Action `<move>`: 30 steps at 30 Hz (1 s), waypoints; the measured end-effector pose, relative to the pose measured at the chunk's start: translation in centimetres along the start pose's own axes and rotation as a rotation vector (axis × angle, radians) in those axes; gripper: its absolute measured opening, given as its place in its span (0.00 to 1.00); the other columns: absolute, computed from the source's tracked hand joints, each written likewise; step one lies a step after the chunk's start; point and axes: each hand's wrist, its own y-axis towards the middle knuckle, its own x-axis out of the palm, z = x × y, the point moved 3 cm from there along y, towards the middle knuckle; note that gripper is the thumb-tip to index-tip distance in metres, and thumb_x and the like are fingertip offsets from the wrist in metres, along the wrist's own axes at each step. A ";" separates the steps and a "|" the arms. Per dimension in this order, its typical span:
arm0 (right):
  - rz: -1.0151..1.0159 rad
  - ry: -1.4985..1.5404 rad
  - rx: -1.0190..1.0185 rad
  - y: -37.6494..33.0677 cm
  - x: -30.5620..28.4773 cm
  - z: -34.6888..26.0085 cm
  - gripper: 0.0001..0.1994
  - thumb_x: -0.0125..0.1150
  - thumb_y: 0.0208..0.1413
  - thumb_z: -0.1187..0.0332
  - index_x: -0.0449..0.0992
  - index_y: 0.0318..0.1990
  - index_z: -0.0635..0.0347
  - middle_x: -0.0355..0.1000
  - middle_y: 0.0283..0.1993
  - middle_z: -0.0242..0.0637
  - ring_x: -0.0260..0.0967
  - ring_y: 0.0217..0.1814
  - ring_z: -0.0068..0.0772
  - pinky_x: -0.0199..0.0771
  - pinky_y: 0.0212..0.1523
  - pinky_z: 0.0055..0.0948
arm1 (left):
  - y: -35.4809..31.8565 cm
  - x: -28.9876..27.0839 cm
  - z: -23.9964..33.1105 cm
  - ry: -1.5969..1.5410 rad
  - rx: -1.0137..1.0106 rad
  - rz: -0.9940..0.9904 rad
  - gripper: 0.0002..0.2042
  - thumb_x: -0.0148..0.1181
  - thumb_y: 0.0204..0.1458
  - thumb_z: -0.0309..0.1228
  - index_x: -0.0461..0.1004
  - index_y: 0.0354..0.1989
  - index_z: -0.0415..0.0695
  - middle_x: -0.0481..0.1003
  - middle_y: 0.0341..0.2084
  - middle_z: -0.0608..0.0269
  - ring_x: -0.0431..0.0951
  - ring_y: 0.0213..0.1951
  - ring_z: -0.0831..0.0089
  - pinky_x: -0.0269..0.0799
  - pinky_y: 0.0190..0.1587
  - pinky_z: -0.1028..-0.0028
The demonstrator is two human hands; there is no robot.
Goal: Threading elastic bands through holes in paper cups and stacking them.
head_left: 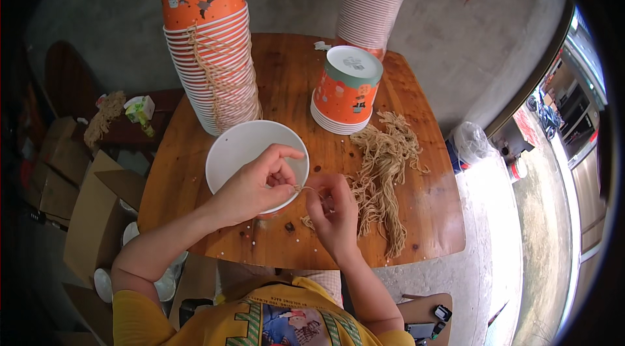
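an open cardboard box (101,216) stands on the far left, just beside the left edge of the wooden table (433,216); a strip of boards shows between that edge and the white-lined paper bucket (233,156). behind the bucket rises a tall stack of orange paper buckets (207,4), mouths down, with tan cords hanging along its ridged side. the bucket in front sits mouth up near the table's near edge, and the left hand (263,177) reaches over its opening, thumb and fingertips pinching a thin cord (300,188) at the right side of the rim, the other fingers loosely bent. the cord runs right to the right hand (335,206), whose fingers curl in toward the thumb with a small gap inside the curl; whether they press on the cord i cannot tell. beyond the hands stand a short upturned bucket stack (349,89) and, farther back, a plastic-wrapped stack (374,4). just right of the right hand a loose bundle of tan cords (383,180) sprawls toward the near edge, and more boards show from there to the table's right edge.
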 end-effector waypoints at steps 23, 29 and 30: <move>0.041 -0.318 -0.235 -0.4 0.5 -0.7 0.10 0.65 0.48 0.76 0.71 0.37 0.59 0.68 0.35 0.37 0.69 0.26 0.32 0.71 0.24 0.30 | -0.1 0.3 0.0 0.078 0.061 0.034 0.20 0.54 0.55 0.19 0.62 0.56 0.41 0.72 0.31 0.66 0.73 0.33 0.80 0.71 0.35 0.77; -0.066 0.088 0.120 -0.1 0.4 0.6 0.05 0.62 0.53 0.75 0.71 0.35 0.63 0.66 0.32 0.33 0.63 0.26 0.25 0.66 0.27 0.24 | -0.2 0.3 0.2 0.102 0.087 0.013 0.20 0.54 0.55 0.19 0.60 0.56 0.42 0.72 0.30 0.66 0.72 0.32 0.79 0.71 0.33 0.76; -0.066 0.089 0.121 -0.1 0.5 0.7 0.05 0.62 0.53 0.75 0.71 0.35 0.63 0.66 0.32 0.33 0.63 0.26 0.25 0.66 0.27 0.24 | -0.3 0.4 0.3 0.136 0.109 0.011 0.21 0.54 0.55 0.19 0.60 0.57 0.43 0.71 0.30 0.66 0.72 0.31 0.79 0.71 0.33 0.76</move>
